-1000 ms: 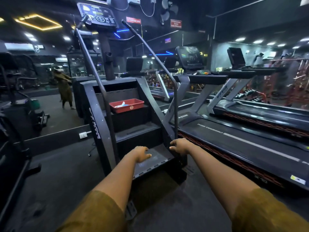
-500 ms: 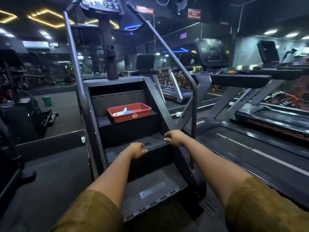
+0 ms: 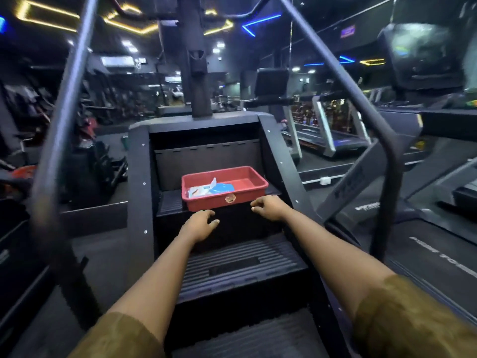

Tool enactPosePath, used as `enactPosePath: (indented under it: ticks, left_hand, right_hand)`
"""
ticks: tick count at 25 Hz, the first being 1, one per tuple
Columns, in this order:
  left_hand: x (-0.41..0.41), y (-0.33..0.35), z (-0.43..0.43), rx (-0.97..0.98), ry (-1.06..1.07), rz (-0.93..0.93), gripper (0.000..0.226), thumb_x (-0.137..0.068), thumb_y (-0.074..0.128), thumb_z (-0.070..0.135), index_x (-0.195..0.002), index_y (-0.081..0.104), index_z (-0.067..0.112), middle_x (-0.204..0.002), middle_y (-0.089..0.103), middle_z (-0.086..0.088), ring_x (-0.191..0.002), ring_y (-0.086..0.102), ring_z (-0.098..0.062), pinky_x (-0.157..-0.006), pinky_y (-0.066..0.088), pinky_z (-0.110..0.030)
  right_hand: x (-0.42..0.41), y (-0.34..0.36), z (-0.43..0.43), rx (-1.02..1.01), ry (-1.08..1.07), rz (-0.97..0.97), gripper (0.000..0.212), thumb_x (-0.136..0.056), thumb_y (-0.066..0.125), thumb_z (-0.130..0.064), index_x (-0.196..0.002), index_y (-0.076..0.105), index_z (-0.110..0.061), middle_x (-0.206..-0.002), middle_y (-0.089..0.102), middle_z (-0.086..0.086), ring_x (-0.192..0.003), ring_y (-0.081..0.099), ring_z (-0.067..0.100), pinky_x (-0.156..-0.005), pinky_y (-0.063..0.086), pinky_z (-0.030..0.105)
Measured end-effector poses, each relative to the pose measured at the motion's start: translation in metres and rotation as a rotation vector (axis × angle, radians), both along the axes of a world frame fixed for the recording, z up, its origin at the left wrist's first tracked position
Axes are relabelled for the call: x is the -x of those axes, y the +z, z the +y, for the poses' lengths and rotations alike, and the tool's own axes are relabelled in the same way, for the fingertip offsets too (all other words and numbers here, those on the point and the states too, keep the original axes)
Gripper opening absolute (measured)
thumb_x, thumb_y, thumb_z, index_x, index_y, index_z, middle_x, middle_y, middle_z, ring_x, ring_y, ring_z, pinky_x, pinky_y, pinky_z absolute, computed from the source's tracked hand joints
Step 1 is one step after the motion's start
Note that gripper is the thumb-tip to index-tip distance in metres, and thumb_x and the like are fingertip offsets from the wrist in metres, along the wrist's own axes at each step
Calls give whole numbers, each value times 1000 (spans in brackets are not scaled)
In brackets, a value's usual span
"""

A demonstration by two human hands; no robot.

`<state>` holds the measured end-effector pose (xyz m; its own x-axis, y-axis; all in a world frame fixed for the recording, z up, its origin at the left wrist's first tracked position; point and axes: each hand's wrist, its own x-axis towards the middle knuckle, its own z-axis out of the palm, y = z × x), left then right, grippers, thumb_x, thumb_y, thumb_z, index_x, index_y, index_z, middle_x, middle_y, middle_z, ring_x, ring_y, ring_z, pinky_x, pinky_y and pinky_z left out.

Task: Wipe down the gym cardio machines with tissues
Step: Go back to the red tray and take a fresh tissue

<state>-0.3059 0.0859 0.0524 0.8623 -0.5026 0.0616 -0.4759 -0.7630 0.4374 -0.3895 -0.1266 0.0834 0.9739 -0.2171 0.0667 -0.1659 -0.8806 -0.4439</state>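
**Tissues within reach, wiping not yet begun**

Tissues [image 3: 210, 189] lie at the left end of a red tray [image 3: 206, 204], which sits on the upper step of the stair machine, at that step's front edge. The left hand [image 3: 200, 224] hovers just short of the tray's front wall, fingers loosely curved and spread, holding nothing. The right hand [image 3: 269, 208], near the tray's front right corner, is equally relaxed and empty; whether it touches the tray cannot be told. The step in hand looks like fetching a tissue. The next move probably calls for a fine pinch at the packet's raised flap, perhaps with the other hand steadying the light packet.

The left handrail [image 3: 64, 112] is a smooth dark metal tube, blurred here. The tray is shallow, glossy hard plastic with rounded corners and a round sticker on its front. The packet is soft and crinkly, white and blue. The lower step [image 3: 240, 264] is black, ribbed and rubbery-looking. The right handrail [image 3: 343, 81] matches the left, and a treadmill [image 3: 426, 241] with a matte belt stands beyond it.
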Motion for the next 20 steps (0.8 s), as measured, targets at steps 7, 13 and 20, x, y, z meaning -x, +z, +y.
enactPosePath:
  ticks: [7, 13, 20]
  left_hand:
    - [-113, -9, -42, 150, 295, -30, 37, -95, 53, 33, -128, 58, 16, -124, 63, -5, -116, 56, -24, -95, 45, -35]
    - [-186, -17, -53, 134, 428, -120, 36, -93, 54, 31, -126, 60, 17, -120, 66, -3, -114, 57, -25, -94, 46, -39]
    - [-278, -34, -74, -64, 313, -186, 36, -96, 48, 36, -126, 60, 21, -125, 63, -3, -121, 51, -24, -108, 26, -37]
  right_hand:
    - [-181, -14, -68, -244, 52, -39, 28, -93, 52, -15, -117, 65, -8, -111, 67, 8, -91, 58, 14, -88, 43, 26]
    - [-286, -63, -61, -612, -46, -60, 18, -87, 55, -7, -94, 71, -5, -82, 61, 3, -77, 55, 16, -71, 48, 32]
    - [-359, -85, -47, -507, -124, 74, 25, -87, 56, -14, -109, 65, -5, -98, 66, 16, -89, 57, 22, -92, 49, 44]
